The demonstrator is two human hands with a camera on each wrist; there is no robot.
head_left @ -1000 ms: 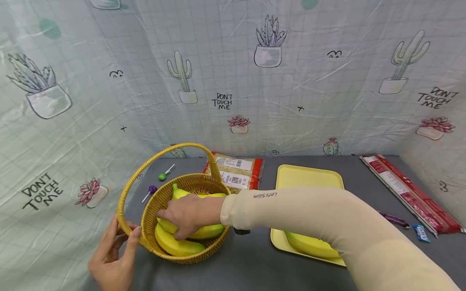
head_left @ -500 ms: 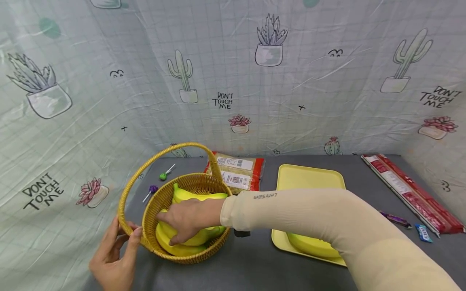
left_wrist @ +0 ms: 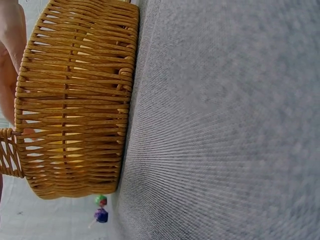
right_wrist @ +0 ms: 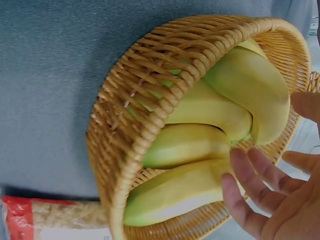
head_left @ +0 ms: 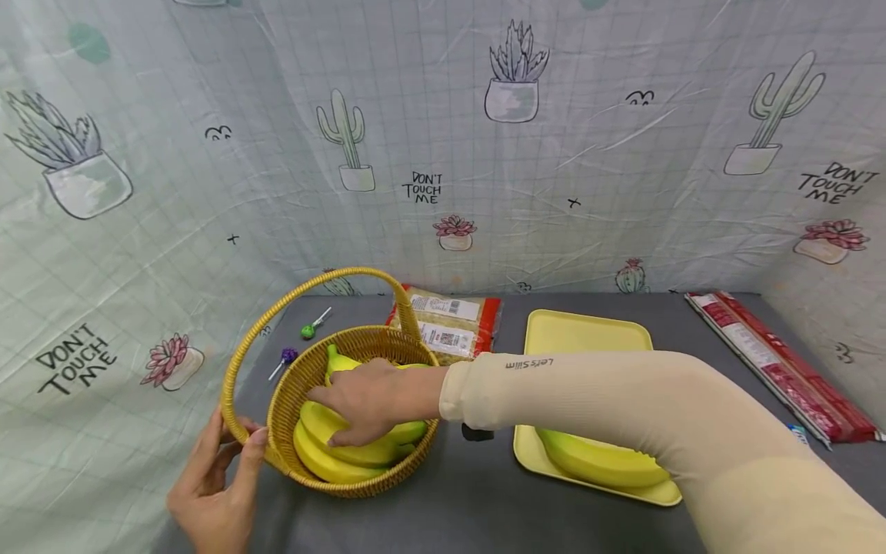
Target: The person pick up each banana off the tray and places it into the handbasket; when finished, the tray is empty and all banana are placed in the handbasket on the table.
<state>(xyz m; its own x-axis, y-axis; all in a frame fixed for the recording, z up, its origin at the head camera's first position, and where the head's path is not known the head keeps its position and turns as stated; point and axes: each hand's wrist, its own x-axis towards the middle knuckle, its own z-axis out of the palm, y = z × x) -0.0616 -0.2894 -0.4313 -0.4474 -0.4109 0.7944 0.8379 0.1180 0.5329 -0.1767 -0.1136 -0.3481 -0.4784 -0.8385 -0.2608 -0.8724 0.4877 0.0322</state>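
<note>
A round wicker basket [head_left: 353,489] with a tall arched handle [head_left: 294,292] stands on the table at left. My left hand [head_left: 218,488] pinches it where the handle meets the rim, thumb on one side and fingers on the other. Inside lie several bananas [head_left: 335,465], yellow with greenish ends. Over them is my right hand [head_left: 374,404], fingers spread and loosely bent around nothing. In the right wrist view the fingertips of that hand [right_wrist: 275,200] come right up to the tips of the bananas [right_wrist: 185,190].
Right of the basket a yellow tray [head_left: 588,331] carries another banana [head_left: 602,462], partly behind the sleeve. Behind the basket lies a red-edged food packet [head_left: 453,319]. Two lollipops, green [head_left: 308,332] and purple [head_left: 288,355], lie to its left. A long red package [head_left: 782,365] lies far right.
My right hand has drawn up and slightly right, off the bananas, showing more of them. The sleeve has shifted right and covers the purple wrapper. The left hand keeps its grip.
</note>
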